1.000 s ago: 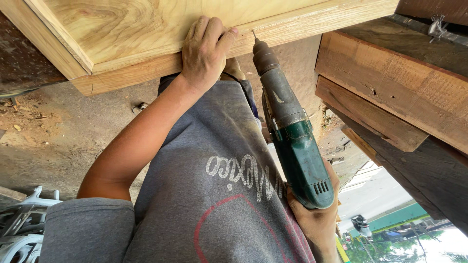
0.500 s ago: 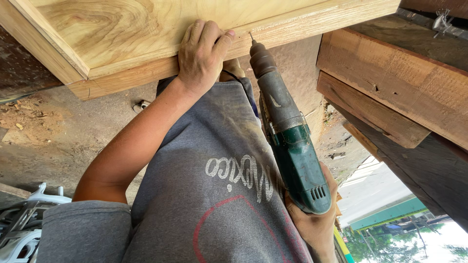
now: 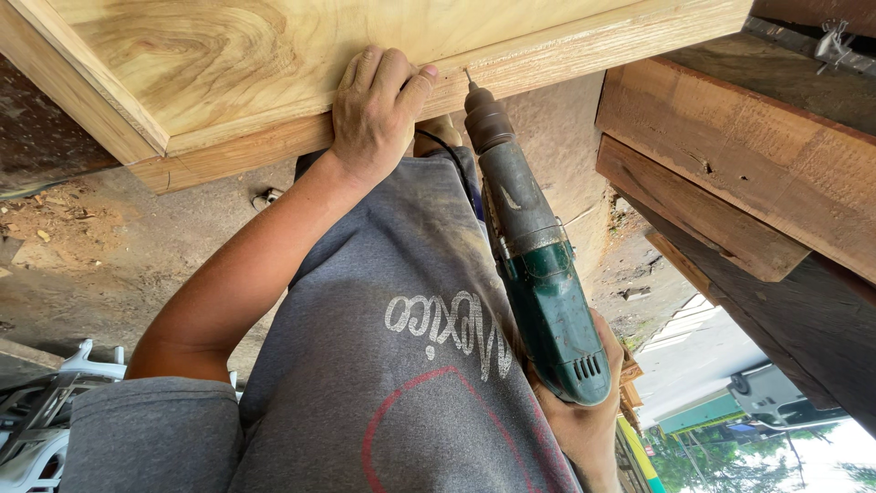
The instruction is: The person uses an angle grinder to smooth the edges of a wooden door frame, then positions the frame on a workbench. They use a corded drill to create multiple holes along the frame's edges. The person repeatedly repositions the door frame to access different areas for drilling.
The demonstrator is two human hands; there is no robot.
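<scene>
My left hand grips the near edge of a pale framed wooden panel, fingers curled over its solid rail. My right hand holds a green and grey power drill by its rear handle. The drill points up and away, and its bit tip touches the panel's edge rail just right of my left thumb. My grey shirt fills the lower middle of the view.
Rough stacked timber beams lie to the right. A dusty concrete floor with sawdust is at left, with a small screw-like piece on it. White plastic parts sit at lower left. Roofs and trees show at lower right.
The drill has shifted slightly left and forward, bringing its bit tip against the panel's edge rail. My left hand keeps its grip on the panel.
</scene>
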